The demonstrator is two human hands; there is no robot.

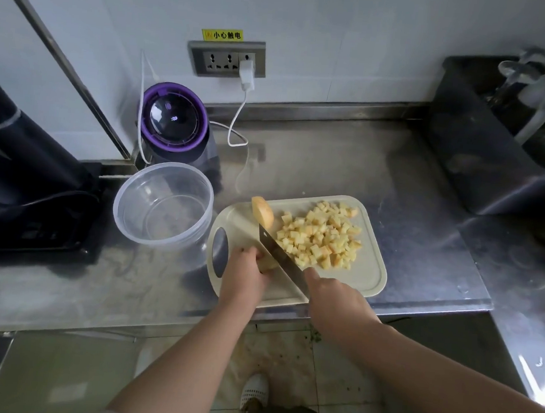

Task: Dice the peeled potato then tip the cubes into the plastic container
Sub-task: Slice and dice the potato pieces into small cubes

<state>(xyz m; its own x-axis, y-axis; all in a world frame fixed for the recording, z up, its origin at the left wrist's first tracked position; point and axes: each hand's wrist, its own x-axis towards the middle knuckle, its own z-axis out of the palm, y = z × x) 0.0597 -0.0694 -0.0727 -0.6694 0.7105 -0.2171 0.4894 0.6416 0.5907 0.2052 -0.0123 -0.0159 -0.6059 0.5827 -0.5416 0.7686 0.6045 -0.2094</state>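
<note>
Left hand [243, 271] pins a potato piece [268, 264] while the right hand [332, 295] grips the knife [277, 252].

Both bare forearms reach forward from the bottom of the view and meet over the near-left part of the cutting board [370, 272]. The left hand's fingers curl down over the piece. The right hand is wrapped round the hidden handle, one finger stretched toward the blade. The blade slants away to the left, against the held piece. Potato cubes [321, 236] lie heaped on the board's far right half, and a potato wedge [262, 212] sits just past the blade tip. The plastic container [164, 240] stands on the table [333, 165] just left of the board.
</note>
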